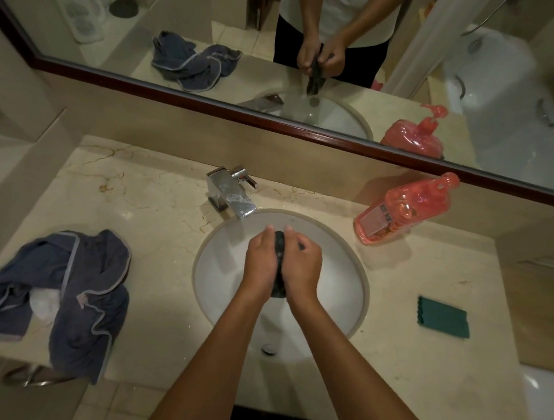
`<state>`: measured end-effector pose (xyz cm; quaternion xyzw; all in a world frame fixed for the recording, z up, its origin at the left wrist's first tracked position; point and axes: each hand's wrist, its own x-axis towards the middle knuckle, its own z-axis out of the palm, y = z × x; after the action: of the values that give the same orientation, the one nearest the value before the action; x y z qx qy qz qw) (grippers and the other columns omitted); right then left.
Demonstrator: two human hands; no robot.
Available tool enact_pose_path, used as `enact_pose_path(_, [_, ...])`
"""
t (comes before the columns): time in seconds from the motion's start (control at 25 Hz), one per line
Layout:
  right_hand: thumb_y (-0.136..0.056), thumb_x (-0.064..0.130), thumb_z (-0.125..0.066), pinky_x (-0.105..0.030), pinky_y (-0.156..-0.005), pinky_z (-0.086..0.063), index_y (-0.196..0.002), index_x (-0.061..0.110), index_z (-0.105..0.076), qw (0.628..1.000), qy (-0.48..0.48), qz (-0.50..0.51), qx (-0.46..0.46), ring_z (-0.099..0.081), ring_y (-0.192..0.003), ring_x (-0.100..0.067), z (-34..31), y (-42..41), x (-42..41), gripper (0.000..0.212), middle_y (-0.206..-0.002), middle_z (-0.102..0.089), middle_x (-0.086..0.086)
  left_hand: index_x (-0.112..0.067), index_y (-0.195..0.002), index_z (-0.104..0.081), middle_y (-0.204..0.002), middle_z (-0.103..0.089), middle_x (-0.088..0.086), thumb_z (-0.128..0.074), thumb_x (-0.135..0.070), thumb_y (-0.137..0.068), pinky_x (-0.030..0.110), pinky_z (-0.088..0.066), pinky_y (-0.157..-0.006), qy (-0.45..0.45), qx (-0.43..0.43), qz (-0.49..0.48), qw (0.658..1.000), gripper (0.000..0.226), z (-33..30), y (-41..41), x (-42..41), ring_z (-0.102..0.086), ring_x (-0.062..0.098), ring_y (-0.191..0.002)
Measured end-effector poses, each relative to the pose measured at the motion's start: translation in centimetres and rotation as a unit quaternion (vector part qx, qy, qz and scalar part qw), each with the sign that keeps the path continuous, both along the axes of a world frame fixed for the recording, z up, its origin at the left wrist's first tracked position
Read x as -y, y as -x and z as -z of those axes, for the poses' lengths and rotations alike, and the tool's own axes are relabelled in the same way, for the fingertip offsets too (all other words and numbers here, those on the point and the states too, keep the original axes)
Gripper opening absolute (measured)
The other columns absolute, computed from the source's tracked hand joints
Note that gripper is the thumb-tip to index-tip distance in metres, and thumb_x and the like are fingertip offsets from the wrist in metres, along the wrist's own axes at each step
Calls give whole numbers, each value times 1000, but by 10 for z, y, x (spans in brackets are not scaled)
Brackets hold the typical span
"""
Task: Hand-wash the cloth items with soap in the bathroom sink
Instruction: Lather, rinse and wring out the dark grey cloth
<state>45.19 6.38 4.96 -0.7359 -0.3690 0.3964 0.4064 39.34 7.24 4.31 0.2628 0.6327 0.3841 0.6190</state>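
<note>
1. Sink basin (pixel 225 272): middle occupied by both hands; bare room toward its left wall.
2. Faucet (pixel 232 192) overhangs the far rim.
3. Counter left: blue garment (pixel 92 295).
4. Right: soap bottle (pixel 403 212), green sponge (pixel 443 317), bare counter between.

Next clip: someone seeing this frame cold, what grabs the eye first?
Both hands, the left hand and right hand, grip a small dark cloth over the middle of the white sink. Next comes the red soap bottle standing on the counter to the right, then the crumpled blue-grey garment on the left.
</note>
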Motion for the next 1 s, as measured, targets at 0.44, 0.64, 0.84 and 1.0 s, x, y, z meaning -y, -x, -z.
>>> enact_pose_path(0.44, [-103, 28, -51, -29, -55, -42, -63, 8, -59, 1000, 22, -4, -18, -51, -55, -12, 8, 9, 1, 45, -57, -55, -5, -14, -108, -63, -101, -70, 13, -36, -41, -109, 33, -56, -77, 17, -5, 3, 1000, 39, -1, 5, -6, -69, 26, -96])
enact_pose_path(0.64, [-104, 30, -49, -29, -57, -38, -58, 15, -54, 997, 35, 59, 32, -50, -55, -14, 3, 6, -24, 48, -56, -54, 0, -12, -105, -66, -102, -72, 15, -36, -36, -109, 43, -56, -88, 12, -17, 72, 997, 38, -1, 6, -4, -70, 32, -100])
enact_pose_path(0.84, [-102, 26, -52, -31, -58, -38, -58, 17, -51, 996, 50, 35, -58, -46, -53, -13, 2, -5, -33, 46, -53, -48, 3, -11, -101, -63, -102, -69, 18, -36, -35, -110, 38, -54, -82, 17, -33, 40, 998, 37, -7, 1, -11, -68, 30, -97])
enact_pose_path(1.0, [-101, 24, -52, -31, -55, -42, -66, 2, -64, 998, 42, -21, -46, -54, -56, -17, 13, 15, -8, 42, -59, -59, -13, -4, -94, -60, -85, -65, 16, -38, -32, -108, 30, -51, -66, -12, -42, -19, 999, 38, 2, 12, -11, -65, 21, -78])
